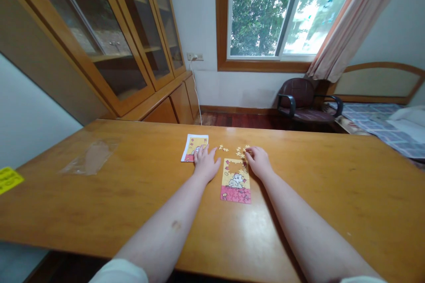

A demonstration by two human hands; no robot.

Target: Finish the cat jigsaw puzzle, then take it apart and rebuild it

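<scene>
A small jigsaw puzzle (pixel 235 184) lies on the wooden table (pixel 133 194), its pink and yellow lower part joined and gaps along its top. My left hand (pixel 206 162) rests flat with fingers spread, its tips on a printed reference card (pixel 192 146) left of the puzzle. My right hand (pixel 258 160) sits at the puzzle's upper right corner, fingers curled and pinched at loose puzzle pieces (pixel 239 150). What the fingers hold is too small to make out. A few more loose pieces (pixel 223 147) lie between the hands.
A clear plastic bag (pixel 90 157) lies on the table's left part and a yellow paper (pixel 9 178) at its left edge. Glass-door cabinets (pixel 109 40) stand at the left. A dark armchair (pixel 303 101), a bed (pixel 381 119) and a window (pixel 282 9) are beyond the table.
</scene>
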